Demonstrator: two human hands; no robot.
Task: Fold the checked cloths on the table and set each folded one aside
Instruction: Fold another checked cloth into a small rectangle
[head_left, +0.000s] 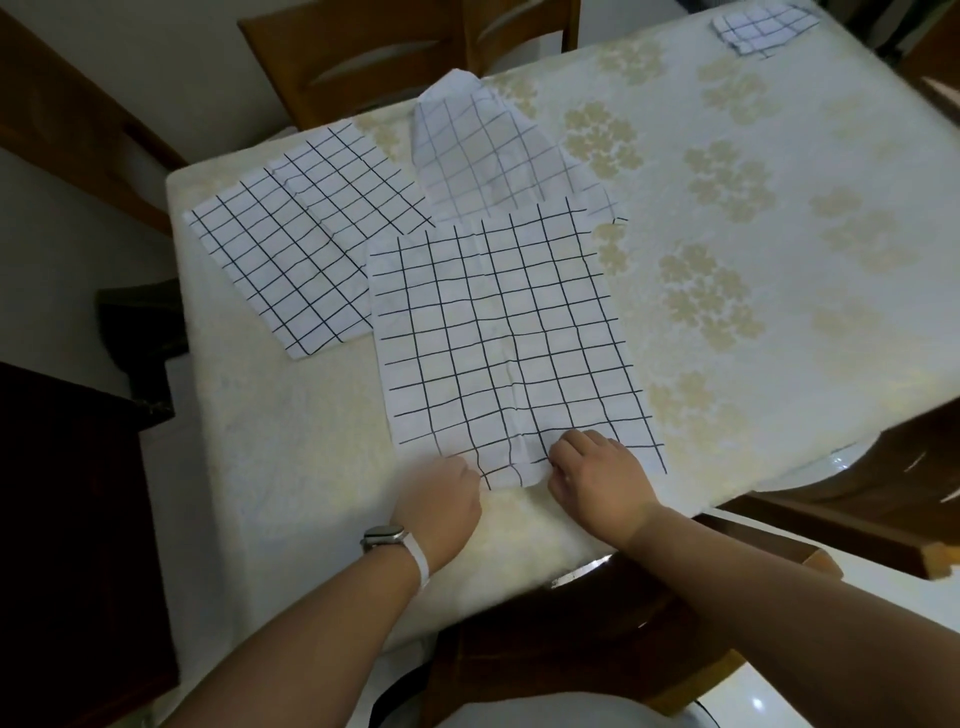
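Four checked cloths lie on the surface, and the big cloth, spread flat at the near middle, serves as landmark. Left of it and slightly farther back lies the left cloth, flat, with its right corner tucked under the big cloth's left edge. At the big cloth's near hem, toward the left, the left hand with a watch on its wrist has its fingers curled onto the hem, grasping it, though motion blur softens the view. Just behind the big cloth's far edge, a crumpled cloth stands bunched up. On the near hem, right of the centre crease, the right hand pinches the fabric between thumb and bent fingers. Well beyond the big cloth, at the far right corner, sits a small folded cloth.
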